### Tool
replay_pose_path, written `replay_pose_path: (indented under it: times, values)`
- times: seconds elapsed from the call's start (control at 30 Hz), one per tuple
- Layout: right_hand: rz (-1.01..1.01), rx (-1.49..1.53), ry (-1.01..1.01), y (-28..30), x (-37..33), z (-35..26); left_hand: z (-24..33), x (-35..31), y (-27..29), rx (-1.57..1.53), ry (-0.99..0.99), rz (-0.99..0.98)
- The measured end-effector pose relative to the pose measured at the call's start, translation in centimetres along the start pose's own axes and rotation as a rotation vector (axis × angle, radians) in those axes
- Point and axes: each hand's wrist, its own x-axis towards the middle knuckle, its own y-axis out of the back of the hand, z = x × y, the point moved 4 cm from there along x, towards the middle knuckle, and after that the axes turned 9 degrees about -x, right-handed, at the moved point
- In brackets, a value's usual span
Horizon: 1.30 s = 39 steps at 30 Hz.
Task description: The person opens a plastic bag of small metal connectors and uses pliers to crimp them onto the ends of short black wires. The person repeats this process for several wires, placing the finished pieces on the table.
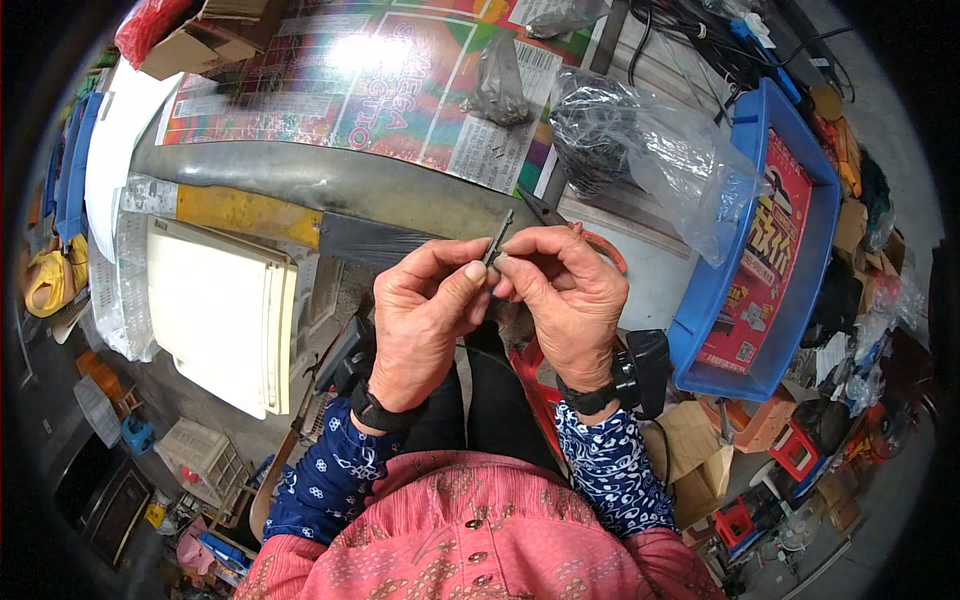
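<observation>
Left of the tabletop (290,178) stands a blue crate (78,165), with a white sheet (112,165) between the two. Below the near edge's left half, cream plastic panels (215,310) lean in a stack. A strip of yellow tape (250,215) runs along that near edge, and an open cardboard box (212,40) sits by the far left corner. A colourful printed sheet (330,100) covers much of the top, with a small clear bag (500,85) on it. Just off the near edge, the left hand (425,310) pinches a slim dark metal piece (503,228) between thumb and forefinger; the piece points up and slightly right. The right hand (570,300) pinches its lower part, fingertips meeting the left's. Behind the right hand, a tool with orange-red handles (607,252) lies near that edge. Farther right come a larger clear bag (680,160) and, at the right edge, a blue tray (690,350) holding a red printed card (755,270).
</observation>
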Motion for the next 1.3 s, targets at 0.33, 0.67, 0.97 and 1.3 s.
replay_pose_path:
  times: [0.33, 0.67, 0.97, 1.3]
  values:
    - [-0.003, 0.04, -0.045, -0.2, -0.1, 0.4, -0.4, -0.2, -0.1, 0.027, -0.02, -0.009]
    - [-0.041, 0.093, -0.115, 0.3, 0.0, 0.6, 0.0, -0.2, -0.4, 0.067, -0.018, -0.047]
    - [-0.069, -0.525, 0.25, 2.6, 2.0, -2.4, 3.5, 0.1, -2.1, 0.897, -0.498, -0.313]
    - [-0.113, -0.962, 0.776, 1.5, 1.6, -3.6, 3.6, -0.3, -2.8, 1.154, -0.677, -0.275]
